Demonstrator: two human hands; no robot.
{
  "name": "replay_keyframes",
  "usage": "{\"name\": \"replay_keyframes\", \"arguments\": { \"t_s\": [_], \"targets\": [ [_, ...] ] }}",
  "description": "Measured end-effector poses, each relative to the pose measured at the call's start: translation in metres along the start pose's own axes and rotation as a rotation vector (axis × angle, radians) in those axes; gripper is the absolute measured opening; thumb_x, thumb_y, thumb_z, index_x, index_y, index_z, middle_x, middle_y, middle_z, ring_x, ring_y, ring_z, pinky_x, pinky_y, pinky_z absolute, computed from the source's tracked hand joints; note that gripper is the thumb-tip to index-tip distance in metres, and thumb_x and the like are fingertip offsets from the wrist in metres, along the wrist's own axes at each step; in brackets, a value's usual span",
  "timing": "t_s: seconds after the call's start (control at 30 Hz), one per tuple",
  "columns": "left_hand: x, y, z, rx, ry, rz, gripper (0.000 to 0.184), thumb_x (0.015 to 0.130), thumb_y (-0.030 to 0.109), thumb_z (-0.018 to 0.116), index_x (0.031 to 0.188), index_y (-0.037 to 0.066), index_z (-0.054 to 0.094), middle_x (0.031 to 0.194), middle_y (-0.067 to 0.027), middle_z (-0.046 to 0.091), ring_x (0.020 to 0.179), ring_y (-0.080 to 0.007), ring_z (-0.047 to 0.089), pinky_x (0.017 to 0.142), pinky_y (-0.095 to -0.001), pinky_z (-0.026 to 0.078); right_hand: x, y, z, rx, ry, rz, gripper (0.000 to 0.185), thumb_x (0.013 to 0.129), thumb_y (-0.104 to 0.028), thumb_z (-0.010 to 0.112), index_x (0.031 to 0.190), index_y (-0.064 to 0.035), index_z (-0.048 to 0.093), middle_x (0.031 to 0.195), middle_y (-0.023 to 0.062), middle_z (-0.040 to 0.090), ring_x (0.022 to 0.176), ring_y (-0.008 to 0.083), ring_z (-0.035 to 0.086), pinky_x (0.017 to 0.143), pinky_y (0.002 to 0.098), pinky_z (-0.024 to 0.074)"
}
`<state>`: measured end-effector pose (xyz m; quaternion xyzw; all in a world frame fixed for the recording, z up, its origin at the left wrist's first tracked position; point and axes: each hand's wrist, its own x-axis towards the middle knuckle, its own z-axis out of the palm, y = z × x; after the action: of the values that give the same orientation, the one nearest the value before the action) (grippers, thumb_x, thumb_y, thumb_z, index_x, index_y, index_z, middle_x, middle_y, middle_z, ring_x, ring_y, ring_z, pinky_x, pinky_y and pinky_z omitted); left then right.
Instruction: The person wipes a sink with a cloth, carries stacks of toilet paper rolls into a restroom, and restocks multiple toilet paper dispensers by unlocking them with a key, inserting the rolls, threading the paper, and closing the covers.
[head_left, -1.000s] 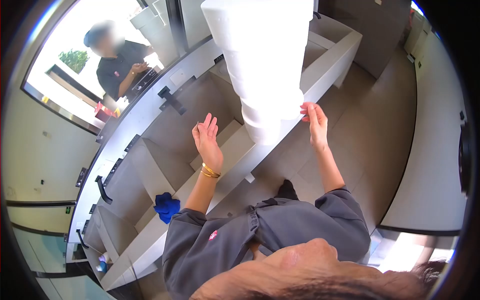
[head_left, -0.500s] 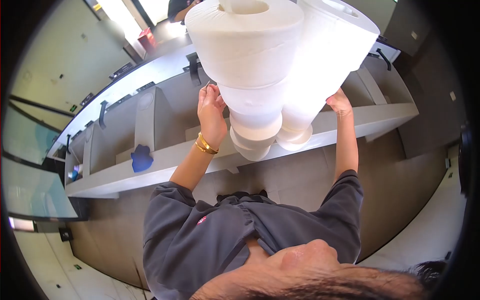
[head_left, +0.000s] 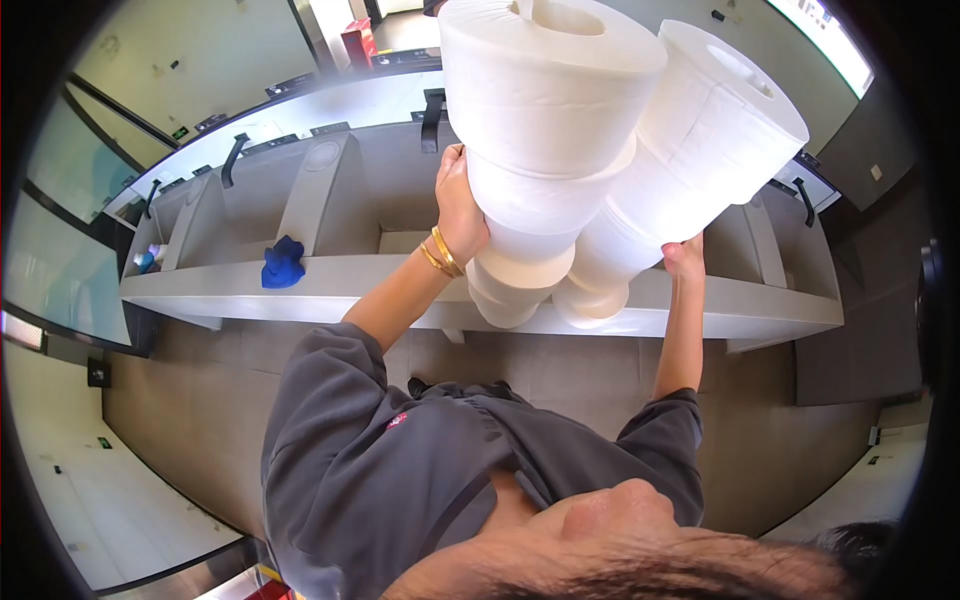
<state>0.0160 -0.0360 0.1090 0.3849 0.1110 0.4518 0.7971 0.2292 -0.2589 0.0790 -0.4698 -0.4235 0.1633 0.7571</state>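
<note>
Two side-by-side stacks of large white toilet paper rolls stand tilted in front of me, above the trough's front edge. My left hand [head_left: 462, 208], with gold bangles [head_left: 440, 252] at the wrist, presses against the outer side of the left stack of toilet paper rolls [head_left: 545, 110]; its fingertips are partly hidden by the rolls. Against the lower side of the right stack of toilet paper rolls [head_left: 715, 120] rests my right hand [head_left: 684, 257], most of its fingers out of sight behind the paper. Both stacks are held between my hands.
A long grey sink trough [head_left: 340, 290] with dividers runs across in front of me. Black taps [head_left: 432, 120] line its back. A crumpled blue cloth [head_left: 283, 262] lies on the front rim. Small bottles [head_left: 150, 258] sit at the left end, and a red box [head_left: 358, 44] stands behind.
My left hand, its fingers raised beside the rolls before, now lies flatter against the left stack. The stacks have shifted right and spread slightly apart at the top. The view has turned too.
</note>
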Motion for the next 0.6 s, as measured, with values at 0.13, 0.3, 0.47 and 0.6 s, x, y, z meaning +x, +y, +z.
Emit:
{"name": "replay_keyframes", "arguments": {
  "t_s": [0.13, 0.3, 0.47, 0.6],
  "targets": [
    [-0.003, 0.012, 0.004, -0.055, -0.036, 0.006, 0.013, 0.093, 0.014, 0.047, 0.1, 0.004, 0.048, 0.09, -0.0045, 0.054, 0.084, -0.0116, 0.056, 0.075, -0.0266, 0.048, 0.002, -0.02, 0.018, -0.021, 0.009, -0.038, 0.108, 0.047, -0.042, 0.091, 0.128, 0.0092, 0.039, 0.122, 0.0132, 0.052, 0.113, 0.0243, 0.051, 0.095, 0.0355, 0.04],
    [0.001, 0.048, -0.006, -0.006, -0.019, -0.015, 0.018, 0.093, 0.012, 0.045, 0.107, 0.002, 0.046, 0.097, -0.0085, 0.057, 0.086, -0.0146, 0.06, 0.076, -0.0282, 0.052, 0.012, -0.031, 0.046, -0.021, -0.016, -0.016, 0.109, 0.048, -0.041, 0.091, 0.128, 0.0097, 0.039, 0.121, 0.0137, 0.053, 0.114, 0.0247, 0.05, 0.096, 0.0357, 0.0396],
    [-0.034, 0.114, -0.027, -0.043, 0.04, 0.01, 0.026, 0.094, 0.011, 0.042, 0.117, -0.001, 0.044, 0.105, -0.0124, 0.058, 0.089, -0.0177, 0.062, 0.077, -0.0314, 0.054, 0.003, -0.035, 0.101, -0.017, -0.106, -0.013, 0.11, 0.049, -0.045, 0.091, 0.129, 0.0094, 0.038, 0.124, 0.0152, 0.052, 0.115, 0.0252, 0.05, 0.097, 0.0365, 0.039],
    [-0.072, 0.164, -0.07, -0.011, 0.076, 0.089, 0.03, 0.095, 0.013, 0.041, 0.121, -0.002, 0.043, 0.107, -0.0129, 0.058, 0.093, -0.0181, 0.061, 0.08, -0.0309, 0.053, -0.017, -0.037, 0.16, -0.099, -0.163, 0.014, 0.108, 0.05, -0.054, 0.087, 0.127, 0.0069, 0.043, 0.122, 0.0137, 0.053, 0.113, 0.0245, 0.051, 0.097, 0.0372, 0.0391]
  ]
}}
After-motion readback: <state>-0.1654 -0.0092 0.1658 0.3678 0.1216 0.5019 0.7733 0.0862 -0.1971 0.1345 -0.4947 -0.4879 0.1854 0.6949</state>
